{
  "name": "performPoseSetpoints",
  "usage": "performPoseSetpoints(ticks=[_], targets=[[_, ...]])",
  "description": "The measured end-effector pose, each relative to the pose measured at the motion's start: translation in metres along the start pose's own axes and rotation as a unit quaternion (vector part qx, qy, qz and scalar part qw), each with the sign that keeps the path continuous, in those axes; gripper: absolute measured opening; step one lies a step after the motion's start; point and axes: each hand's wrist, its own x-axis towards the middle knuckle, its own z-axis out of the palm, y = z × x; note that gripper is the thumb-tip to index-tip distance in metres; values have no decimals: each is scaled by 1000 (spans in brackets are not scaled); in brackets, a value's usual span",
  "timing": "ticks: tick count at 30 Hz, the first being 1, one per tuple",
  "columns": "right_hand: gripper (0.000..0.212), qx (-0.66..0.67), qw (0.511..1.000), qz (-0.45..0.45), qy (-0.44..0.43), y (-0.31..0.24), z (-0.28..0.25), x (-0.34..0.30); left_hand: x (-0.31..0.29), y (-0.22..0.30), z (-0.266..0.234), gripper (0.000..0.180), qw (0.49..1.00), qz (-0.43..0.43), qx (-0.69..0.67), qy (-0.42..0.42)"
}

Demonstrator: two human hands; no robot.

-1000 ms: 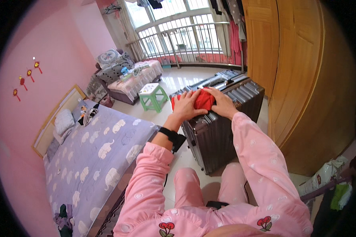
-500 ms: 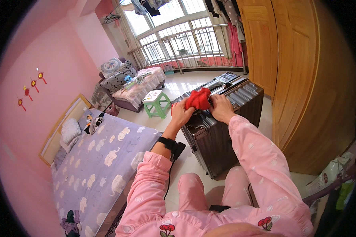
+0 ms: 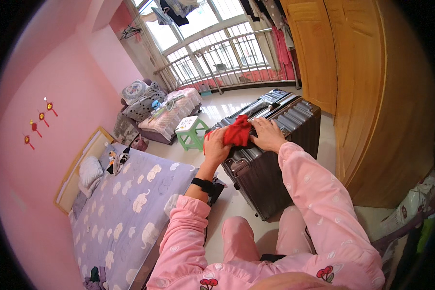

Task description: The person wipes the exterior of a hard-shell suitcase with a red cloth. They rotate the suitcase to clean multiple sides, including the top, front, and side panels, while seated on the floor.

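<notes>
A bunched red cloth (image 3: 238, 133) is in my left hand (image 3: 217, 145), whose fingers close round its left side. It rests on the upper edge of a dark grey, ribbed hard-shell suitcase (image 3: 261, 179) that stands upright before my knees. My right hand (image 3: 269, 135) lies on the suitcase just right of the cloth. Its fingers are stretched out and slightly apart, the thumb close to the cloth's edge. A black strap circles my left wrist.
At left is a bed (image 3: 125, 208) with an elephant-print sheet. A green stool with a white top (image 3: 190, 126) stands beyond the suitcase, near a sofa (image 3: 171, 113). The wooden wardrobe (image 3: 360, 96) rises at right. A metal railing (image 3: 217, 55) crosses before the window.
Both hands have shifted slightly left and lower in the view with the red cloth. My right fingers have straightened out from their bent hold beside the cloth. The view has tilted a little.
</notes>
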Motion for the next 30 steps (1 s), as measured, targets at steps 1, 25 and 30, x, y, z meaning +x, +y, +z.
performPoseSetpoints(ticks=[1,25,30], targets=[[66,5,1000,8,2,-2,-2,0,2,-4,-4,62,999,-5,-43,-8],[68,-6,999,-23,36,12,15,2,-18,17,-2,61,999,35,0,-13],[71,2,998,-56,24,18,13,-2,-45,44,8,67,992,125,-20,-26]])
